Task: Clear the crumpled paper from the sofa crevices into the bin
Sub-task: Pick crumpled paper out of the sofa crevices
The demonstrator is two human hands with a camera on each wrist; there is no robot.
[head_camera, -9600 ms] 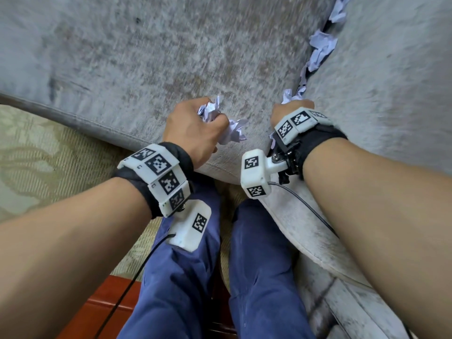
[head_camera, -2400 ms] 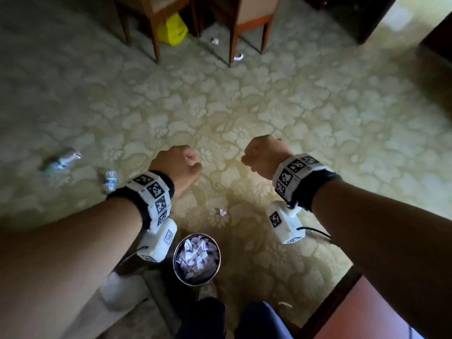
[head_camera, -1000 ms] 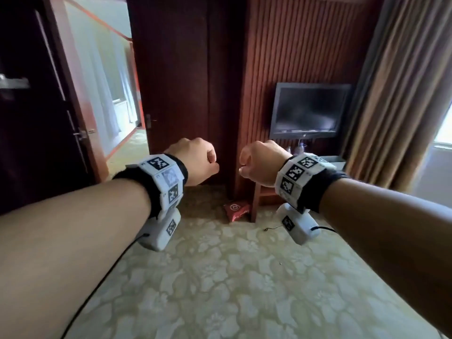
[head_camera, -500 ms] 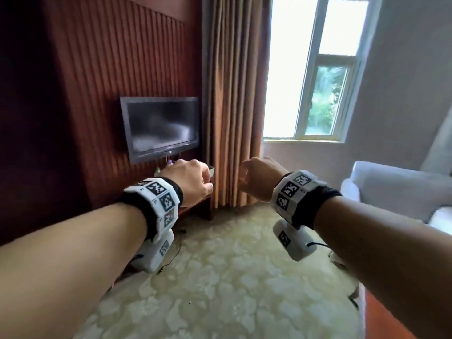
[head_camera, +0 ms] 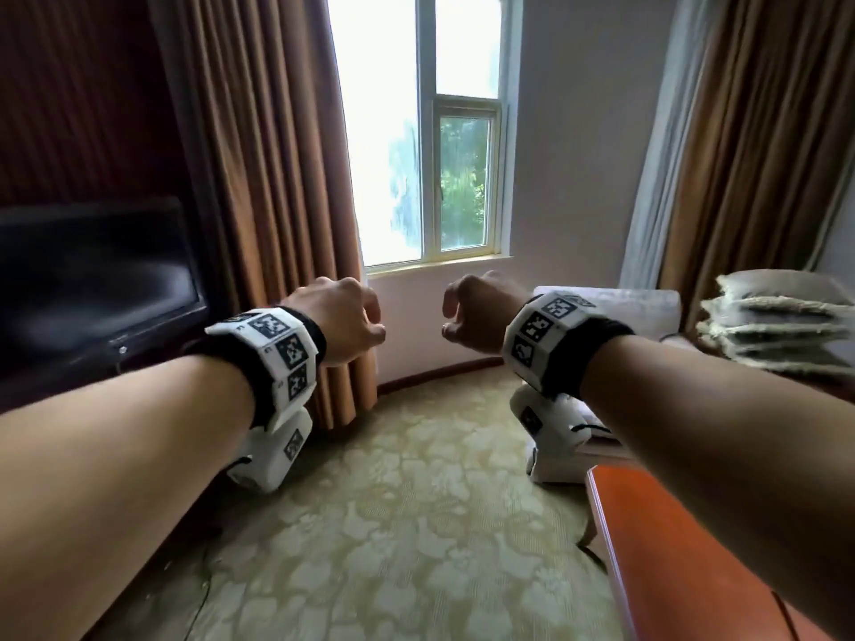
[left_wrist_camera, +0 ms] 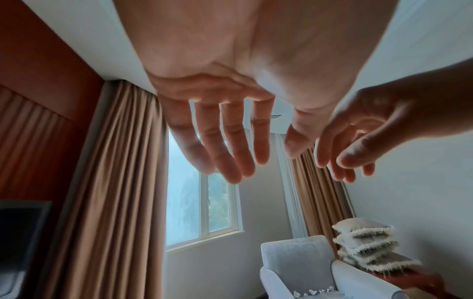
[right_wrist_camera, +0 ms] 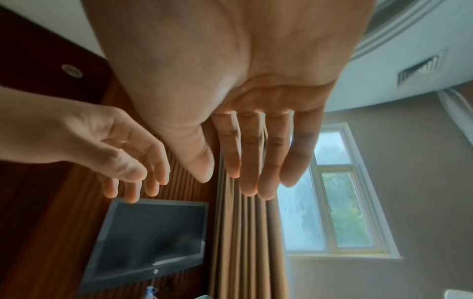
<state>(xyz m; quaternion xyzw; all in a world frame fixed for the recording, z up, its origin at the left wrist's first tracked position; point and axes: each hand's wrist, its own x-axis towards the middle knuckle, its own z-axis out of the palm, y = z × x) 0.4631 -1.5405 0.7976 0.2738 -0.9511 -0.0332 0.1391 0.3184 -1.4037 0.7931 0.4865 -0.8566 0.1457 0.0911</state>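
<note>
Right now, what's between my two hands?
Nothing. In the head view only open air separates the left hand and right hand; wall shows behind.

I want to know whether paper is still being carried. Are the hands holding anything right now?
Empty. Left hand and right hand show bare palms, fingers loosely extended.

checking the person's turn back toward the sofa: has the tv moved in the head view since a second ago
Yes. In the head view the tv has slid from centre-right to the far left edge, while the window has come into the middle, so the view has swung right.
</note>
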